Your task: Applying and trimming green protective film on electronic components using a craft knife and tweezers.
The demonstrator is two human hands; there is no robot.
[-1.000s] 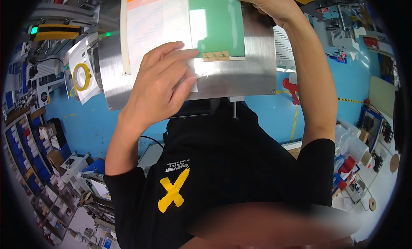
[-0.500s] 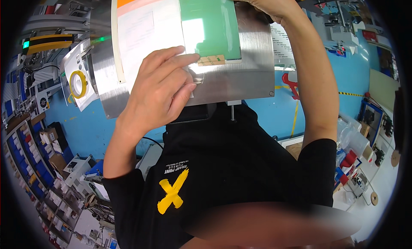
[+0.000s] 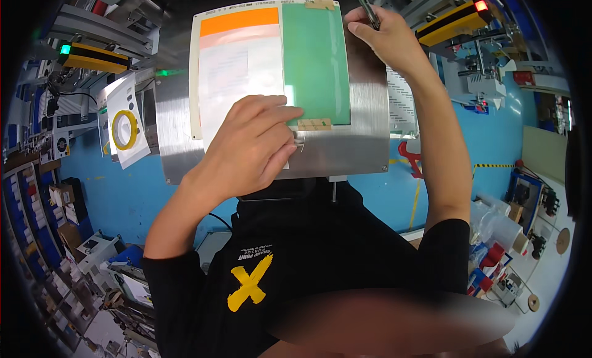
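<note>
A framed panel (image 3: 193, 80) lies on a brushed metal plate (image 3: 370, 136) in front of me. Its left part carries a white sheet (image 3: 240, 80) topped by an orange band (image 3: 240, 22); its right part is a glossy green sheet (image 3: 314, 62). Tan tape pieces (image 3: 314, 124) lie across the green sheet's near and far edges. My left hand (image 3: 256, 145) rests on the white sheet with fingers stretched out, the index fingertip at the green sheet's near left corner. A thin pale thing shows beside its thumb, too small to name. Beyond the right edge, my right hand (image 3: 388, 40) grips a slim pen-like tool (image 3: 367, 9).
At left, a roll of yellow tape (image 3: 125, 130) rests on a white card. Yellow and black sensor bars (image 3: 95, 61) flank the plate on both sides. A red handle-like part (image 3: 411, 159) is right of the plate, near a printed sheet (image 3: 401, 105). Blue floor surrounds it.
My right hand has left the green sheet's right edge and moved outward, with the pen-like tool now visible in it. My left hand stays on the sheet. The panel appears lower in view.
</note>
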